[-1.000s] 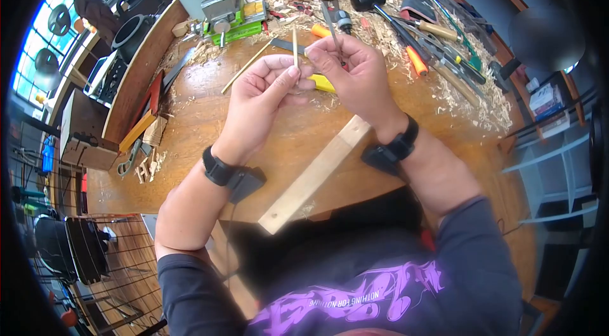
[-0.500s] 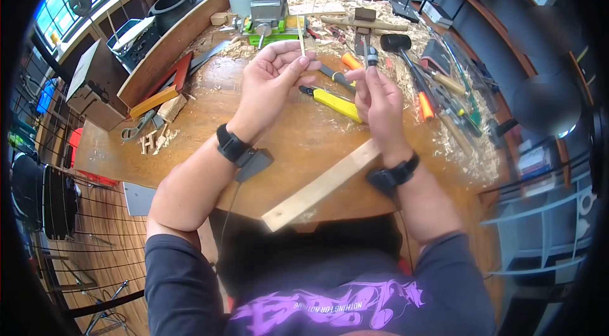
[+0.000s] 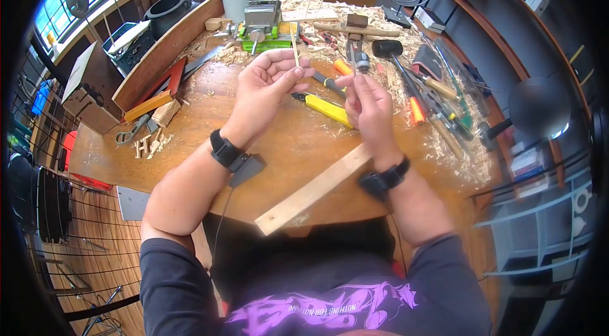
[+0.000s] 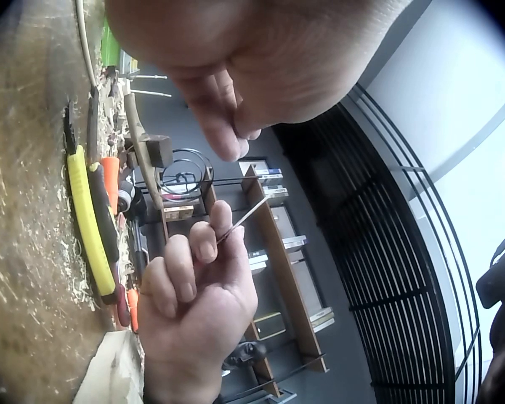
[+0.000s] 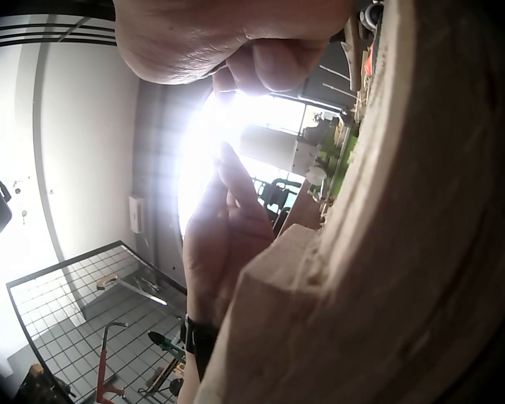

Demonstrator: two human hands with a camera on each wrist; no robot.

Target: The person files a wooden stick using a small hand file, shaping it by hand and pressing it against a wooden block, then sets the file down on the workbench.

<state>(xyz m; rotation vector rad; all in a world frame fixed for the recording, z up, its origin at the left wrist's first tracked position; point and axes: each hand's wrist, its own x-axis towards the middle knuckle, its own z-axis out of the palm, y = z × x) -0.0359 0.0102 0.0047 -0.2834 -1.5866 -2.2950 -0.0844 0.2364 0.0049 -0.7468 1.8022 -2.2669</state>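
In the head view the left hand [image 3: 269, 82] pinches a thin pale wooden stick [image 3: 294, 44] upright between thumb and fingers. To its right, the right hand [image 3: 371, 104] pinches a slender metal piece [image 3: 353, 54] that points up; its lower end is hidden in the fingers. The left wrist view shows this thin piece [image 4: 251, 210] rising from the right hand's [image 4: 198, 311] thumb and forefinger. A gap separates the hands. Below them a flat wooden strip [image 3: 314, 190] lies slantwise, reaching the table's front edge. The yellow-handled cutter [image 3: 328, 111] lies behind the right hand.
A vise [image 3: 262, 16] with a green base stands at the back. Shavings, a black mallet [image 3: 387, 49], chisels and orange-handled tools cover the back right of the table [image 3: 190, 139]. At left are scissors [image 3: 131, 134], wood offcuts and a wooden box [image 3: 92, 85].
The hands have moved apart, the right hand shifting right and down, away from the left. The head view has tilted up, showing more of the room. The left hand still pinches its stick.
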